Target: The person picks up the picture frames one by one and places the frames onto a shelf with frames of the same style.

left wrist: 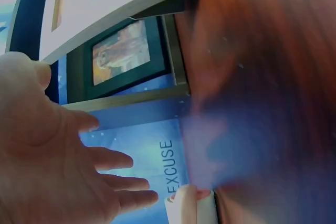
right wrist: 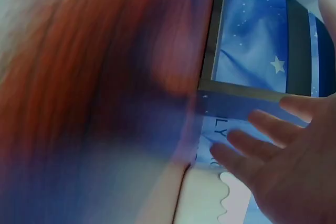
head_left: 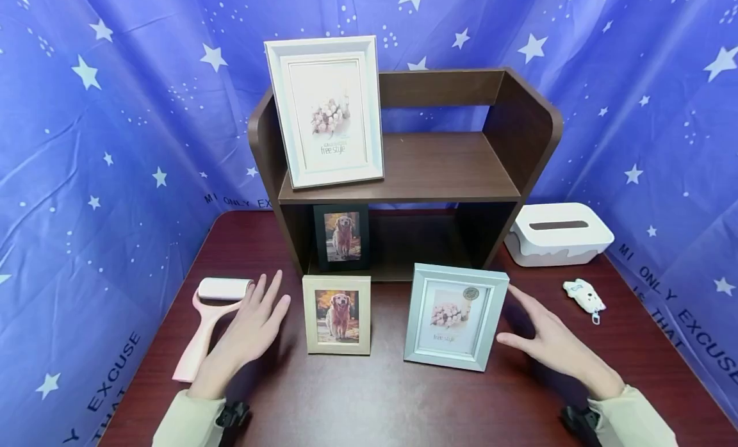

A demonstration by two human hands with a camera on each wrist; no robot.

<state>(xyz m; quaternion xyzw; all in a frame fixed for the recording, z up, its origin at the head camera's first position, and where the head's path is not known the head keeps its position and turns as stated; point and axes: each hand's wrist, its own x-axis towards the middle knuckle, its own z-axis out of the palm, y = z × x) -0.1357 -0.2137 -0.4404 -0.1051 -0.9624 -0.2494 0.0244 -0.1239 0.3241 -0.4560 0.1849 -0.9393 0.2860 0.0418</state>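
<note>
My left hand (head_left: 254, 322) has its fingers spread, between a pink lint roller (head_left: 198, 344) and a small cream picture frame (head_left: 308, 319) with a dog photo. Fingers of this hand overlap the roller's white end in the head view; whether they touch it I cannot tell. On the right, my right hand (head_left: 556, 344) holds nothing, its fingers extended beside a pale blue-grey picture frame (head_left: 418, 319). Its fingertips come close to that frame's edge; contact is unclear. Both frames stand upright on the table. In the left wrist view the left hand (left wrist: 58, 150) shows an empty palm.
Behind them stands a dark brown two-tier shelf (head_left: 444, 168). A large white picture frame (head_left: 282, 114) leans on its upper tier, a black picture frame (head_left: 357, 242) on the lower. A white tissue box (head_left: 553, 245) and a white keychain figure (head_left: 584, 296) lie at the right.
</note>
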